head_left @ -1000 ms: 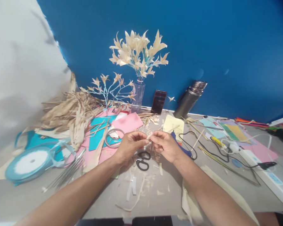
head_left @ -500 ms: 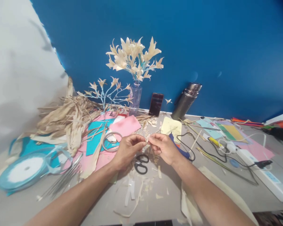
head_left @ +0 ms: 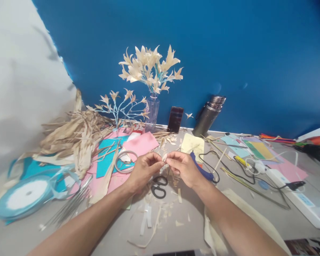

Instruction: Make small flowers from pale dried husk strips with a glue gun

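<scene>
Two hands [head_left: 144, 170] [head_left: 185, 170], one husk piece [head_left: 164, 157], one scissors [head_left: 159, 185], one phone [head_left: 175, 119]

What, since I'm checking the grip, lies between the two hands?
A small pale husk piece, pinched between the fingertips of the left hand and right hand, above the black scissors; the head view shows it.
</scene>
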{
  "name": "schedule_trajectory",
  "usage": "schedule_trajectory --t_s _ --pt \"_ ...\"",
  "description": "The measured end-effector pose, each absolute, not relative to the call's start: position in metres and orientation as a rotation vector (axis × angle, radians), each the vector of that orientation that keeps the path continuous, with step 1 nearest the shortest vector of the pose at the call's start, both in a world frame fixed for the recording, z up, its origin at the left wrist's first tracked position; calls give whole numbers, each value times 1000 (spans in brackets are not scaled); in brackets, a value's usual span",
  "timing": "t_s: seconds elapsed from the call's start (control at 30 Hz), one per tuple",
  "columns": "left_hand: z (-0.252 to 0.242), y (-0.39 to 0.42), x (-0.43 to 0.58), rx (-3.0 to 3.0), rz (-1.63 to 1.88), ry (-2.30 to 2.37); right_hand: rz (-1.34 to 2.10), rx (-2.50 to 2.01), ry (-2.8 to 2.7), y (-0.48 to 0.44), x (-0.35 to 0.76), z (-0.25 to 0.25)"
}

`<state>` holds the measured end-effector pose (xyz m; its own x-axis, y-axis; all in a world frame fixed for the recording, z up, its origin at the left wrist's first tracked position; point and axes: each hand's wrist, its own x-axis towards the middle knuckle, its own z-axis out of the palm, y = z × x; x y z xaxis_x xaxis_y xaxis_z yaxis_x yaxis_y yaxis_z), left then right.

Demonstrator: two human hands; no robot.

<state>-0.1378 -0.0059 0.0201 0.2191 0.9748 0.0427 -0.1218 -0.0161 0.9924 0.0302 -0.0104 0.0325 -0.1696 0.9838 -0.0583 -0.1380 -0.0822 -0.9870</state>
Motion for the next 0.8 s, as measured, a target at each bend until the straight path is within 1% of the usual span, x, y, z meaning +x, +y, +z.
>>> schedule_trajectory --t_s 0.4,0.7,0.8 --pt "24 -7 -137 1225 1122 960 1365 -1080 -1305 -10 34 31" --pt "21 -6 -137 1071 1075 880 1592 -996 -1058 -6 37 34" --pt "19 -4 -138 948 1073 807 1567 -1030 -1116 -5 38 33"
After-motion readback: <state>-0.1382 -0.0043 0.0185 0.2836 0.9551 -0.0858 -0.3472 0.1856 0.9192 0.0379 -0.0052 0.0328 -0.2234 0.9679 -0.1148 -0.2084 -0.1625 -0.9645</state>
